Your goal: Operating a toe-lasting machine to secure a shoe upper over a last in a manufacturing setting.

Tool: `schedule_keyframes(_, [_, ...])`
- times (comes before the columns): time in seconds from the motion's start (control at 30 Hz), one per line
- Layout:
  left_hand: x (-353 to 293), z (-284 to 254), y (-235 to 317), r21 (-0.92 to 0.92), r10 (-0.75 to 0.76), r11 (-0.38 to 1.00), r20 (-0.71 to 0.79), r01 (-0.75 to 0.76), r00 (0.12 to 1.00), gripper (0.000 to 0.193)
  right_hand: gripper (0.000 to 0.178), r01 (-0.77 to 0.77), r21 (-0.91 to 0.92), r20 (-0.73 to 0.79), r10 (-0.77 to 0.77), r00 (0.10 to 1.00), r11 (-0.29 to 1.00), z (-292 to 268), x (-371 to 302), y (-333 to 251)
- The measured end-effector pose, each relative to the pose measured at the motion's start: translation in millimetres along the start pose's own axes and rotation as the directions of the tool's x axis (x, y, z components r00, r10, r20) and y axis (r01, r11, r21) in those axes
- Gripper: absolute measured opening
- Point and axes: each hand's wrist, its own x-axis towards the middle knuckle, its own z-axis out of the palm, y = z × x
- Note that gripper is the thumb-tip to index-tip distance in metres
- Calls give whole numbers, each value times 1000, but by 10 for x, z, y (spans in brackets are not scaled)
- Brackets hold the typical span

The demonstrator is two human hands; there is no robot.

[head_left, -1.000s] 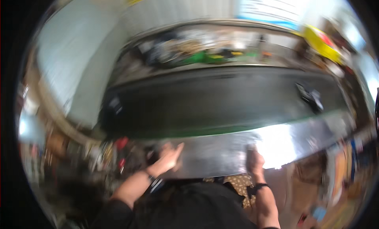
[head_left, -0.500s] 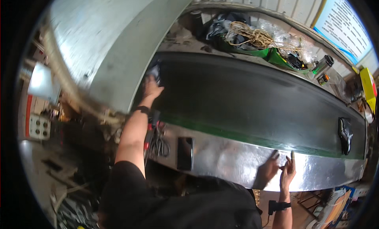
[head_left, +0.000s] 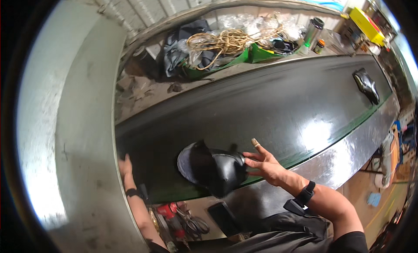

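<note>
A glossy black shoe [head_left: 229, 170] with a grey lining is near me, over the front edge of the dark conveyor belt [head_left: 278, 109]. Its wide opening faces left. My right hand [head_left: 267, 168] is at the shoe's right end, fingers spread and a couple of tips against it; one raised digit has a pale wrap. At the far left my left hand [head_left: 125, 166] reaches to the belt beside a grey metal housing [head_left: 85, 135]. One of its digits sticks up, while the housing's edge hides the other fingers. A second black shoe [head_left: 366, 86] rests at the belt's far right end.
Along the front ledge lie a dark phone [head_left: 224, 219] and a red tool [head_left: 172, 211] with a coiled cord. Behind the belt stand green bins [head_left: 237, 61] with rope and plastic bags, a flask [head_left: 313, 30], a small jar [head_left: 320, 46] and a yellow box [head_left: 367, 26].
My view has shifted, bringing the housing nearer. The black shoe now shows near the belt's front edge. My right hand has moved from the metal ledge to the shoe; my left stays by the housing.
</note>
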Motion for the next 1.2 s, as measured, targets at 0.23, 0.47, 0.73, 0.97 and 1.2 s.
schedule_keyframes(0.23, [430,144,-1909,399,-395,872,231,284,889,84,94,-257,110,3,258,966,960,-295,114,342])
schedule_keyframes(0.47, [643,-151,-2431,128,-606,794,240,594,758,74,102,-120,190,102,102,990,975,-553,-121,-6])
schedule_keyframes(0.73, [358,-126,-1784,-263,-395,766,529,587,751,84,99,-135,266,87,116,990,955,-702,-231,-87])
schedule_keyframes(0.97, [-412,219,-888,-390,-407,833,50,393,912,105,85,34,309,-12,-32,999,950,-1358,-1218,-125])
schedule_keyframes(1.2, [-1908,-503,769,-14,-229,971,242,239,943,103,57,216,405,-263,-113,958,888,-2475,-1667,443])
